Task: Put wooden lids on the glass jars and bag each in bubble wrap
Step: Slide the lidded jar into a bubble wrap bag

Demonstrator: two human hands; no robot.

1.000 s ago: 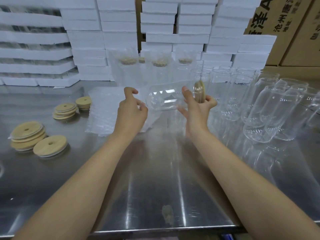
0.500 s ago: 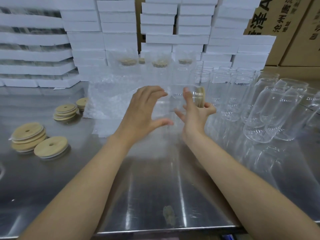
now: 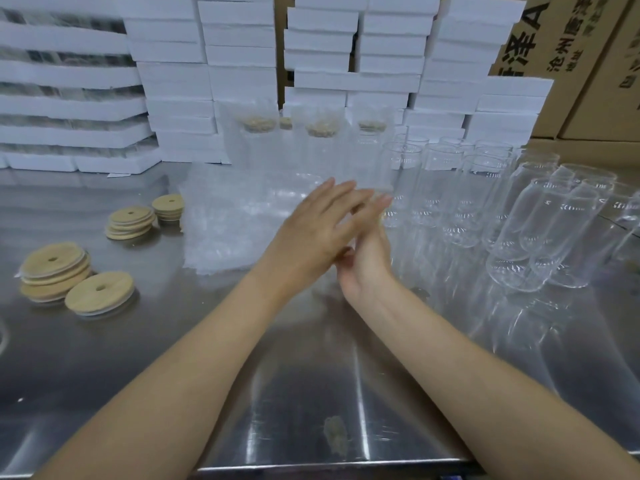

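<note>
Two hands pressed flat, left hand over right hand, fingers straight (blurred), jars beyond.

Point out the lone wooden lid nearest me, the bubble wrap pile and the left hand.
lone wooden lid (image 3: pixel 108 295), head view, on its wooden top face beside the hole.
bubble wrap pile (image 3: pixel 235 223), head view, on the middle of the top sheet.
left hand (image 3: pixel 310 233), head view, on the back of the hand.
</note>
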